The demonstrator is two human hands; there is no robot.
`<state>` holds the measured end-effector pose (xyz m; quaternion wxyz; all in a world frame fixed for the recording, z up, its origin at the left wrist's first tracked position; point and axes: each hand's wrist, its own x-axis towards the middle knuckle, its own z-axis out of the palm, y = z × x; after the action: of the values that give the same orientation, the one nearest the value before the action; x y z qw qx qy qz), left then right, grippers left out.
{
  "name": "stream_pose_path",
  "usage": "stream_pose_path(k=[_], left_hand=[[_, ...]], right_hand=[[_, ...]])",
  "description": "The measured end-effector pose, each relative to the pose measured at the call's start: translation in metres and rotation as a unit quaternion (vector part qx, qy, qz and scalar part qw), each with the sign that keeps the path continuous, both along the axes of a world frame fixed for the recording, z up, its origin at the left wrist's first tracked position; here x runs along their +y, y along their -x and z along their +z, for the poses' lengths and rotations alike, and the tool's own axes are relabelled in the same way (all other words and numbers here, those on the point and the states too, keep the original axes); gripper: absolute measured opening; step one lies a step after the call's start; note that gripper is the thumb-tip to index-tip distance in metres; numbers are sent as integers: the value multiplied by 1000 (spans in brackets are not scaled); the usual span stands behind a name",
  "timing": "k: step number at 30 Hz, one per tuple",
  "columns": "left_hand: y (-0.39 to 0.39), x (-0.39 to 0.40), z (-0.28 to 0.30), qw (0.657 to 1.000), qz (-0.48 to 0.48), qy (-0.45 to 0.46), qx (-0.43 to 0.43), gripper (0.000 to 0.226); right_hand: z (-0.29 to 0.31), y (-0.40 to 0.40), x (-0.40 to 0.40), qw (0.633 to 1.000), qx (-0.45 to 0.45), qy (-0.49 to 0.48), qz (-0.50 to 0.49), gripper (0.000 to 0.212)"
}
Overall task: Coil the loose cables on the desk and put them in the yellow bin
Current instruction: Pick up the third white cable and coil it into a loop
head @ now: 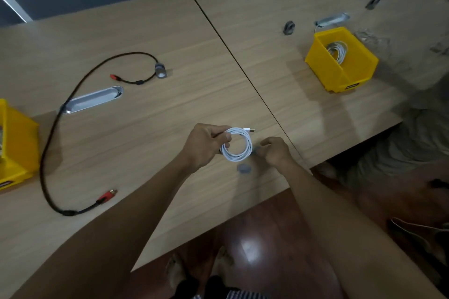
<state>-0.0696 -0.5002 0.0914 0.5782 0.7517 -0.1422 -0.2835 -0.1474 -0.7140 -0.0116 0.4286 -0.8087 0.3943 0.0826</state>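
The left hand (pixel 206 144) pinches a coiled white USB cable (pixel 239 144) just above the desk (pixel 150 128) while the right hand (pixel 275 150) pinches a small grey tie beside it; wrapping snugly should stop the loops springing apart.

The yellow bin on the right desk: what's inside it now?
Inside the yellow bin a coiled white cable leans against the back wall. The front wall hides the floor of the bin, so anything lying lower down cannot be seen.
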Motion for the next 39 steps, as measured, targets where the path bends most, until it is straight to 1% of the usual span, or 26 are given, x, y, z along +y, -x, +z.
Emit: stream_pose_path(k=[2, 5, 9, 12, 14, 15, 19, 22, 24, 28, 32, 34, 36, 39], left_hand=[[0, 2, -2, 1000, -1, 0, 3, 22], [-1, 6, -4, 1000, -10, -14, -8, 22], [-2, 11, -3, 1000, -14, -21, -4, 22], [-5, 15, 1, 1000, -6, -19, -3, 23], [-8, 17, 5, 1000, -1, -14, -1, 24], [-9, 18, 7, 1000, 0, -10, 1, 24], [-14, 24, 21, 1000, 5, 8, -3, 25], [-20, 29, 37, 1000, 10, 23, -14, 25], [-26, 35, 49, 999, 14, 32, -24, 26], [-35, 49, 73, 997, 20, 60, -37, 24], [-43, 64, 93, 996, 22, 70, -51, 22], [-47, 72, 100, 996, 17, 68, -62, 21], [-51, 80, 105, 995, 9, 63, -72, 22], [-54, 91, 113, 995, 0, 58, -85, 21]], right_hand=[[0, -4, 3, 1000, -9, -9, -11, 36], [-5, -8, 4, 999, -7, 0, -37, 24], [-9, -10, 8, 1000, 1, 1, -26, 23], [-2, -13, 13, 1000, -14, -16, -12, 22], [7, -18, 19, 997, -44, -63, -12, 17], [12, -21, 22, 994, -66, -81, -10, 18], [45, -37, 35, 979, -161, -127, 3, 38], [76, -48, 45, 964, -219, -148, 25, 40], [91, -57, 49, 957, -248, -148, 36, 38], [117, -70, 58, 949, -281, -129, 68, 17], [138, -80, 67, 942, -298, -133, 76, 18], [147, -84, 72, 940, -314, -100, 91, 9], [157, -88, 78, 936, -333, -75, 91, 24], [170, -94, 89, 924, -359, -97, 89, 32]])
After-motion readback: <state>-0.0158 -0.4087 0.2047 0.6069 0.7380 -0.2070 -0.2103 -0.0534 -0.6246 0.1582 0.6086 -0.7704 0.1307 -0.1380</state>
